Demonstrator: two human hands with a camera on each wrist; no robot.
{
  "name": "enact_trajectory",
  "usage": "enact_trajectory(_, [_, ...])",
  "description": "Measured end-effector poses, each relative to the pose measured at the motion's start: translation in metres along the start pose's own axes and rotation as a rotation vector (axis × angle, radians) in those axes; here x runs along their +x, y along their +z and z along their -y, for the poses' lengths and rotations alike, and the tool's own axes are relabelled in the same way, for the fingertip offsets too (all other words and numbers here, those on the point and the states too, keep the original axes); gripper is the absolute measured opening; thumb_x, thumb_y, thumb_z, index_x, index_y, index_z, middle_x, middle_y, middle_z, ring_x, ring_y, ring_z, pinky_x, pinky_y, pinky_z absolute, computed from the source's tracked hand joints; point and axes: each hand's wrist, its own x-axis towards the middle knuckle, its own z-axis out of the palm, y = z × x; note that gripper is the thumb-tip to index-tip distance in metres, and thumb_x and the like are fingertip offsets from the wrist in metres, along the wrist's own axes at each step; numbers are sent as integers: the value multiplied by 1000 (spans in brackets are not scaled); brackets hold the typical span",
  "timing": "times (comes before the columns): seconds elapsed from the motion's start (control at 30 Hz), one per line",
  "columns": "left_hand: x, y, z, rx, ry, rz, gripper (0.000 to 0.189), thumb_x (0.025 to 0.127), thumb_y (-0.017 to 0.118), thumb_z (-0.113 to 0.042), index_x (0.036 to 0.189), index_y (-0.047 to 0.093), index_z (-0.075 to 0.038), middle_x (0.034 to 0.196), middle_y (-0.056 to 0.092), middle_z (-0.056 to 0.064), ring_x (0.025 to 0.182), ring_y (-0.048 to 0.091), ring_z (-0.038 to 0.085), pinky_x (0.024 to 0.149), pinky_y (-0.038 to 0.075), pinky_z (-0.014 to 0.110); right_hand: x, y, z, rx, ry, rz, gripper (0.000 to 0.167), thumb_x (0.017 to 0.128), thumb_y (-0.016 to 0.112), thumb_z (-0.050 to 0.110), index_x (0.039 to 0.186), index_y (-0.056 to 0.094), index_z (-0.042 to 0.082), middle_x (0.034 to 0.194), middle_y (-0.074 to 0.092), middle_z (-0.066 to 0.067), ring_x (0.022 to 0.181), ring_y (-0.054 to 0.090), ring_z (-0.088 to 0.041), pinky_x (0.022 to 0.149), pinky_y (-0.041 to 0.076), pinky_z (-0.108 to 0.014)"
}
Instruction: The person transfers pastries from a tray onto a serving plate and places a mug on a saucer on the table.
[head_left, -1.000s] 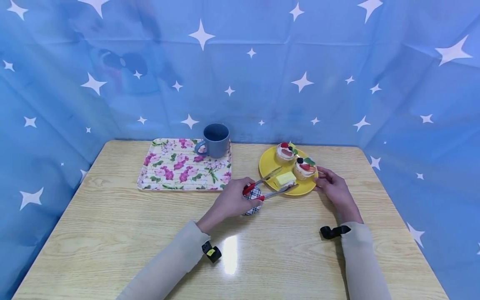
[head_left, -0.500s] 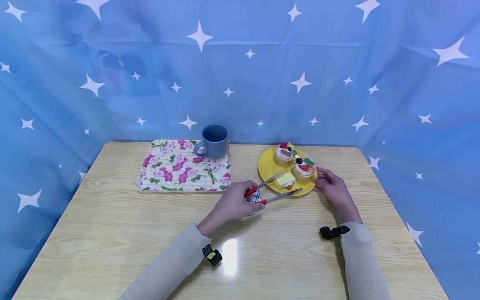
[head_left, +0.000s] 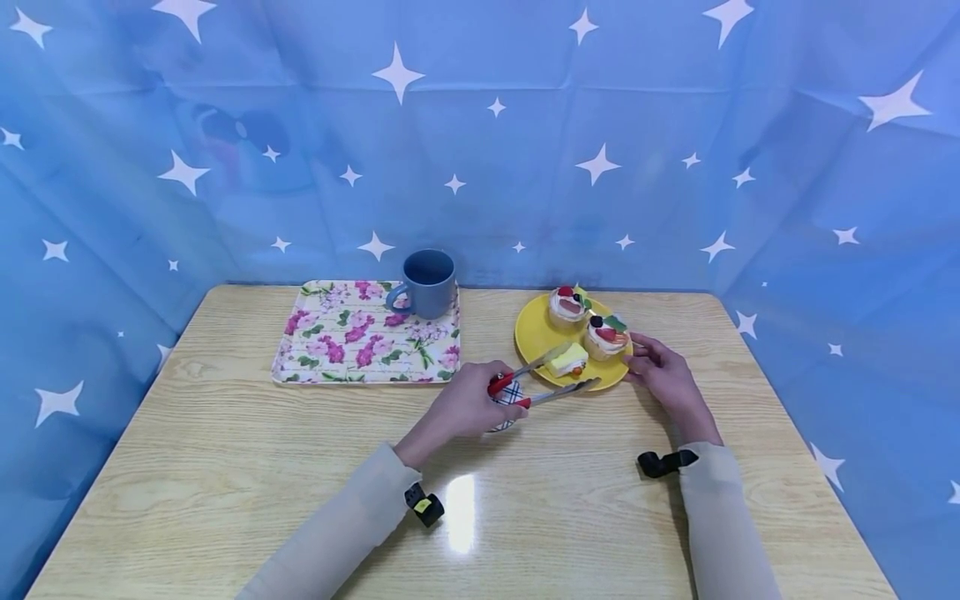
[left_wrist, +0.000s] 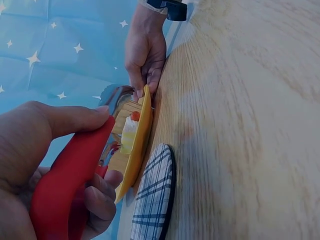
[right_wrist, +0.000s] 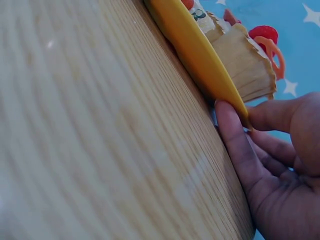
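Note:
In the head view my left hand [head_left: 474, 402] grips metal tongs with red handles [left_wrist: 70, 175]. Their two arms stand spread over the yellow plate [head_left: 530, 333], one on each side of a small yellow-and-white cake slice [head_left: 567, 360] topped with something orange-red. The near arm [head_left: 566, 392] is apart from the slice; the far one overlaps its edge. My right hand [head_left: 663, 379] pinches the plate's right rim between thumb and fingers, as the right wrist view also shows. Two fruit-topped cupcakes share the plate, one [head_left: 567, 308] at the back and another [head_left: 606, 337] beside my right fingers.
A round plaid coaster [left_wrist: 154, 195] lies on the wooden table [head_left: 225, 467] under the tongs, partly hidden by my left hand. To the left is a floral tray [head_left: 352, 333] with a blue-grey mug [head_left: 430, 285]. A blue star-patterned curtain [head_left: 480, 142] hangs behind the table.
The tongs have spread wider, and the near arm has come away from the cake slice toward the front. The slice's orange-red topping now shows. My right hand stays at the plate's rim.

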Motion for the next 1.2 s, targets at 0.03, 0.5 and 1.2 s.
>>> enact_trajectory(0.03, [1, 0, 0, -3, 0, 0, 57, 83, 85, -42, 130, 66, -16, 102, 68, 1, 88, 59, 17, 73, 50, 28, 0, 0, 0, 1, -1, 2, 60, 108, 53, 24, 161, 30, 10, 137, 47, -14, 101, 61, 0, 87, 57, -20])
enact_trajectory(0.5, [7, -7, 3, -11, -40, -35, 60, 84, 85, -39, 133, 64, -11, 100, 67, 5, 83, 60, 17, 67, 49, 29, 0, 2, 7, 19, 29, -3, 60, 107, 52, 12, 161, 29, 7, 142, 44, -21, 99, 60, -1, 85, 58, -20])
enact_trajectory(1.2, [4, -5, 7, -34, -89, -57, 65, 84, 85, -40, 136, 61, -10, 115, 67, 5, 97, 60, 18, 83, 55, 35, 1, 2, 1, -13, 34, -19, 60, 107, 54, 22, 161, 31, 12, 139, 46, -16, 102, 60, -5, 86, 57, -20])
